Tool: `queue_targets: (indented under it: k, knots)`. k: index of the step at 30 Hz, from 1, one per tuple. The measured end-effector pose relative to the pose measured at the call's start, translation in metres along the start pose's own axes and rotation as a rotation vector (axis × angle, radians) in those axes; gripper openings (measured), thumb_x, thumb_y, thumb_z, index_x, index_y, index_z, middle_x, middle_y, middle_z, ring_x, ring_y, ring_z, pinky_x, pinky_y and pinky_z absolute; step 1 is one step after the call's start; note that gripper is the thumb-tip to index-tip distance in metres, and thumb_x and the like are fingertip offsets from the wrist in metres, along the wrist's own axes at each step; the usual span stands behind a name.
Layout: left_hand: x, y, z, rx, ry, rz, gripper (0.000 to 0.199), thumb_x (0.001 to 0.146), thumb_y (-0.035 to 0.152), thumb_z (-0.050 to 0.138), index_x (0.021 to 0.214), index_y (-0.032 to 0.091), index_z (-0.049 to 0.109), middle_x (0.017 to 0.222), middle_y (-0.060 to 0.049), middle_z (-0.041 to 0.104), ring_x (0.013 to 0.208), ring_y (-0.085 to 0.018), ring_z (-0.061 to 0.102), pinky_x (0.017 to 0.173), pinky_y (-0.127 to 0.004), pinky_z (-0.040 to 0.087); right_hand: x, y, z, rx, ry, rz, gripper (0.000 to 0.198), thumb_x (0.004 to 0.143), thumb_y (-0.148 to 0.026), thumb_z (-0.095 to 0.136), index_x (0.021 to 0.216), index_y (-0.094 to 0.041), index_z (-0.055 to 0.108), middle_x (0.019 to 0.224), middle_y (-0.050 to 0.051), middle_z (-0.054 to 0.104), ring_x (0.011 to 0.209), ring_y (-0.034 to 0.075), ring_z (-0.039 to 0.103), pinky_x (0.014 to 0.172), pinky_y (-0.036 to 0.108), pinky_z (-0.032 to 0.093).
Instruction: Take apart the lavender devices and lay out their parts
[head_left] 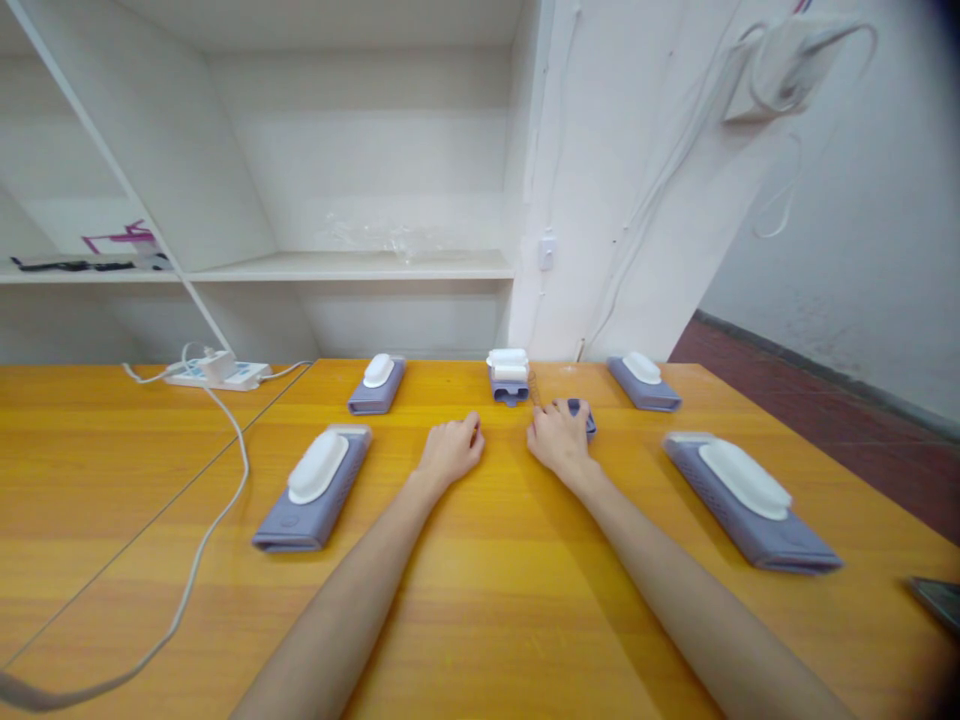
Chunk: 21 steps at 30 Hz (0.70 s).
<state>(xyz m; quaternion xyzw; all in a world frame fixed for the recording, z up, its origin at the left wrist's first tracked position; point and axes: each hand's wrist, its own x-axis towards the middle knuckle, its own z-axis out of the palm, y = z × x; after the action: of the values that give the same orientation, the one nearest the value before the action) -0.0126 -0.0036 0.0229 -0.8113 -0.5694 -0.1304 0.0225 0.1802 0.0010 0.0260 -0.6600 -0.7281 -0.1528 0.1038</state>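
Observation:
My left hand (451, 448) rests on the wooden table with its fingers curled into a loose fist, and nothing shows in it. A little to its right, my right hand (561, 440) is closed over a small purple-grey piece (589, 424), mostly hidden under the fingers. Beyond and between the hands stands a purple-grey holder (510, 391) with white rounded parts on top. Purple-grey flat cases, each bearing a white oval piece, lie on both sides: a near left case (300, 520), a far left case (375, 397), a near right case (780, 540) and a far right case (649, 393).
On the left, a white power strip (244, 376) trails a long white cable (217, 520) across the table (480, 620). White shelves (360, 266) rise behind. A dark flat object (937, 600) is at the right edge. A thin coiled wire is near my right hand.

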Motion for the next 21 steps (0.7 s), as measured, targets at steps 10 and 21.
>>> queue_targets:
  k: [10, 21]
  knots:
    - [0.0, 0.0, -0.001, 0.008, 0.005, 0.003, 0.02, 0.089, 0.031, 0.035, 0.1, 0.023, 0.05, 0.088, -0.004, 0.068, 0.082, -0.021, 0.064, 0.066, -0.029, 0.041, 0.032, 0.005, 0.001, 0.003, -0.103, 0.001, 0.031, 0.081, -0.022, 0.042, 0.103, -0.014, 0.062, 0.105, 0.016, 0.064, 0.108, 0.03, 0.047, 0.1, 0.061, 0.006]
    - [0.0, -0.002, 0.002, 0.005, 0.037, 0.018, 0.02, 0.09, 0.032, 0.034, 0.097, 0.023, 0.05, 0.084, -0.004, 0.068, 0.078, -0.022, 0.064, 0.063, -0.029, 0.04, 0.027, 0.012, -0.007, -0.023, -0.131, 0.369, 0.049, 0.08, -0.042, 0.049, 0.122, -0.016, 0.051, 0.13, 0.023, 0.043, 0.113, 0.039, 0.045, 0.084, 0.063, 0.034]
